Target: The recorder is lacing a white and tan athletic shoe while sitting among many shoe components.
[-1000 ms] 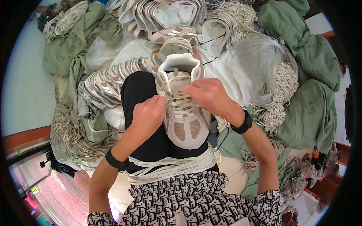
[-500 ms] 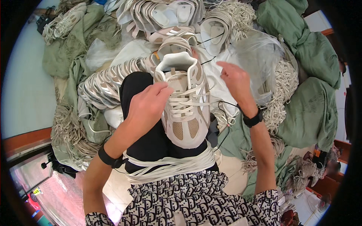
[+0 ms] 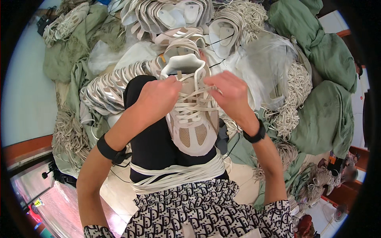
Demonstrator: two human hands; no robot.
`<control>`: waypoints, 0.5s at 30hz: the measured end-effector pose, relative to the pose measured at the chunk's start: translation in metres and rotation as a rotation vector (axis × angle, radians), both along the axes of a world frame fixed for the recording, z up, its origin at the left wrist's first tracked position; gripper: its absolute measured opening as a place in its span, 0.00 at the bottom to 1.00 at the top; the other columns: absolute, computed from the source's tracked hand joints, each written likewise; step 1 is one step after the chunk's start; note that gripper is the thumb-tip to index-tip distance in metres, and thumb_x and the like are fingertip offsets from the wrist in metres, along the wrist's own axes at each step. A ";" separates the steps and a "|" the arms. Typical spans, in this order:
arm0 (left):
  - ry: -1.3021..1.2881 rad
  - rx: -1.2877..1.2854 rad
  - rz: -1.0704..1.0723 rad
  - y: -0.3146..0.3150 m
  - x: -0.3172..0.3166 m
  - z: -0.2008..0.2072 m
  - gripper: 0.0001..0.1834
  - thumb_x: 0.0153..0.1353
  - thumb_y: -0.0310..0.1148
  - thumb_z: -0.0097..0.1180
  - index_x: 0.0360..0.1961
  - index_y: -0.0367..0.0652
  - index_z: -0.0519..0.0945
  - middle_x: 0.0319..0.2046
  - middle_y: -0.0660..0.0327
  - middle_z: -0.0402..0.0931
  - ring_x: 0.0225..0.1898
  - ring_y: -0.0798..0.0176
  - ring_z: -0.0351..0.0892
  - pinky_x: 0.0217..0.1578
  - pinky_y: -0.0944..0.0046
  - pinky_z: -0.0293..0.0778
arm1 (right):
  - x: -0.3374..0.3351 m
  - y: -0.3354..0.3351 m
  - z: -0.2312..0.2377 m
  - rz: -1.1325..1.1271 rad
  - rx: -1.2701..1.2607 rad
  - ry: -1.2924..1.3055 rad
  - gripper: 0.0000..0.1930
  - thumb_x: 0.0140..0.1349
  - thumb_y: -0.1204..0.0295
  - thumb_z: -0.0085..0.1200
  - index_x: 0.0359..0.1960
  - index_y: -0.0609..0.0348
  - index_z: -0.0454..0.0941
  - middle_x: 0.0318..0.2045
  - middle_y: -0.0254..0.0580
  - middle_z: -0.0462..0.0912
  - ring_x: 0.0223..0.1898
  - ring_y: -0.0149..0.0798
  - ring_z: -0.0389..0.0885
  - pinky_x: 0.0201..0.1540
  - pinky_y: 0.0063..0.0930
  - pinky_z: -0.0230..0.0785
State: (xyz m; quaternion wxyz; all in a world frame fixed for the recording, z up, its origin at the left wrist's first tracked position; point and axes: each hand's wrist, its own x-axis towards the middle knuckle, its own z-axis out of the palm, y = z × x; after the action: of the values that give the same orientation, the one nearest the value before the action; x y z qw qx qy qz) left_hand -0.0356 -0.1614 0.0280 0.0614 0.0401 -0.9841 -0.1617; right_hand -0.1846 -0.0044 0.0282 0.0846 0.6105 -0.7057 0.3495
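Observation:
A beige and white sneaker rests on my thighs, its toe toward me and its mesh panels uppermost. Cream shoelace crosses in rows over its tongue. My left hand is closed in a pinch at the upper left eyelets, on a stretch of lace. On the other side, my right hand pinches the lace at the upper right eyelets; its fingertips are slightly blurred. Across my lap lies a loose bundle of cream laces.
Nested sneaker uppers form a row to the left, and more shoes are stacked ahead. Heaps of laces and green cloth sacks lie to the right. Clear plastic covers part of the pile. A dark cord runs beside the sneaker.
My right hand has come in leftward to the sneaker and taken hold of the lace. My left hand has moved slightly upward and closed at the left eyelets.

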 end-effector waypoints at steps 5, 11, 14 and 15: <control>0.018 0.512 0.121 -0.009 -0.004 0.006 0.05 0.51 0.27 0.53 0.28 0.36 0.74 0.21 0.54 0.73 0.22 0.56 0.73 0.25 0.63 0.68 | 0.034 0.020 -0.020 0.090 0.185 -0.017 0.16 0.35 0.79 0.56 0.32 0.55 0.76 0.18 0.35 0.74 0.21 0.38 0.74 0.24 0.28 0.66; 0.047 0.463 0.132 -0.010 -0.008 0.010 0.05 0.51 0.30 0.52 0.26 0.40 0.74 0.19 0.51 0.72 0.24 0.50 0.74 0.27 0.57 0.69 | 0.030 0.009 -0.014 0.080 0.174 0.290 0.15 0.34 0.78 0.52 0.30 0.57 0.75 0.17 0.33 0.72 0.20 0.33 0.71 0.23 0.26 0.61; 0.014 0.538 0.151 -0.010 -0.007 0.013 0.04 0.51 0.29 0.52 0.27 0.40 0.74 0.22 0.53 0.74 0.25 0.51 0.75 0.27 0.58 0.70 | 0.022 0.011 -0.007 0.130 0.036 0.370 0.12 0.41 0.73 0.50 0.31 0.61 0.73 0.17 0.33 0.68 0.22 0.34 0.70 0.25 0.27 0.60; 0.014 0.538 0.152 -0.009 -0.006 0.011 0.04 0.51 0.29 0.52 0.27 0.40 0.74 0.22 0.53 0.74 0.25 0.51 0.75 0.27 0.58 0.70 | 0.022 0.009 -0.005 0.131 0.035 0.370 0.12 0.41 0.73 0.50 0.31 0.61 0.73 0.17 0.33 0.68 0.22 0.34 0.70 0.25 0.27 0.60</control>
State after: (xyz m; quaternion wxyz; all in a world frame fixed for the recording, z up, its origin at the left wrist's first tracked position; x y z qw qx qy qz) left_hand -0.0421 -0.1704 0.0387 0.0672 0.1277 -0.8995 -0.4123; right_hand -0.1630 0.0045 0.0228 0.1792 0.7105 -0.6427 0.2237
